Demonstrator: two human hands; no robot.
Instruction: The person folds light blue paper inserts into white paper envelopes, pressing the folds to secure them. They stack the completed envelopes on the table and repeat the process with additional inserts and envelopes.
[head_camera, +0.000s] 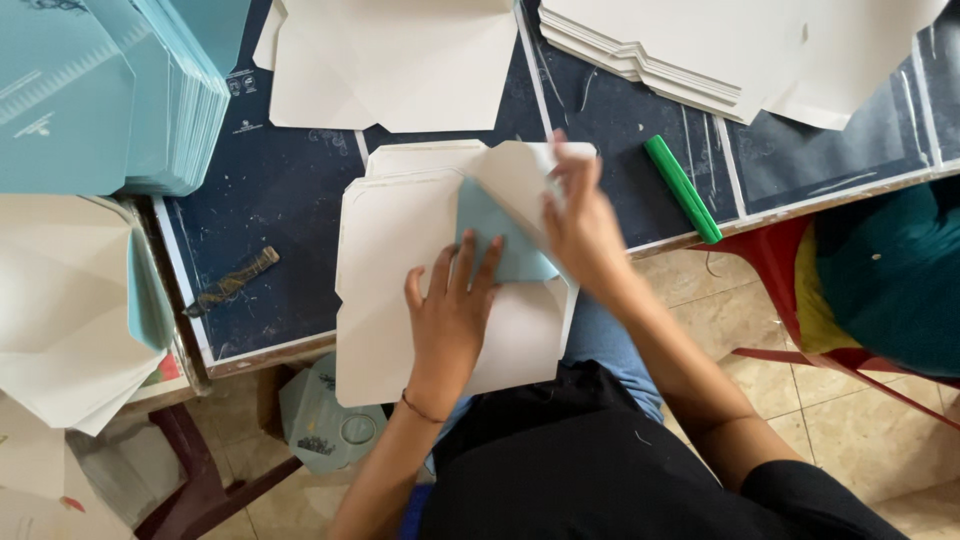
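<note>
A white die-cut card sheet (390, 290) lies on a dark blue table top (270, 210), overhanging its front edge. My left hand (452, 310) presses flat on the sheet, fingers spread, fingertips on a light blue folded panel (490, 232). My right hand (578, 218) pinches the sheet's white flap (515, 180) and folds it over the blue panel. More white sheets lie stacked under the top one.
A green stick-shaped tool (682, 188) lies to the right on the table. Stacks of white sheets (400, 60) (740, 45) lie at the back, a light blue stack (110, 90) at the left, folded pieces (70, 300) at the near left. A red chair (790, 280) stands on the right.
</note>
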